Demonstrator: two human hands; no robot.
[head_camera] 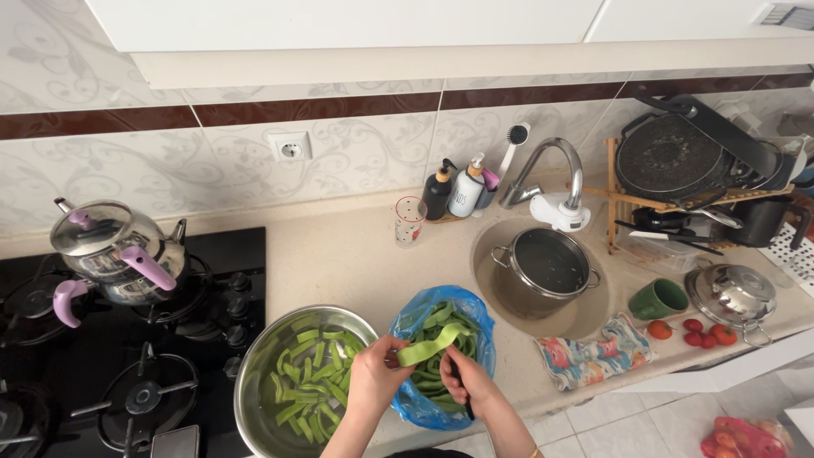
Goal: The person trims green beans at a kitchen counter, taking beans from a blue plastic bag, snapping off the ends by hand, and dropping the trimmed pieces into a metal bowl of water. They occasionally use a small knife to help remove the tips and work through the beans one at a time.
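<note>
My left hand (373, 377) pinches one end of a long flat green bean (434, 343), held over the blue plastic bag (407, 405) of whole beans. My right hand (471, 382) grips a dark-handled knife (462, 392) just below the bean, with its blade hidden behind the fingers. To the left stands a steel bowl (254, 360) holding several cut bean pieces (309, 386). Both hands are close together at the counter's front edge.
A black gas hob (136, 356) with a stacked teapot (119, 254) fills the left. A steel pot (547, 267) sits in the round sink under the tap (551, 170). A floral cloth (593, 356), green mug (660, 298), tomatoes (699, 332), pot lid (733, 293) and dish rack (695, 187) lie right.
</note>
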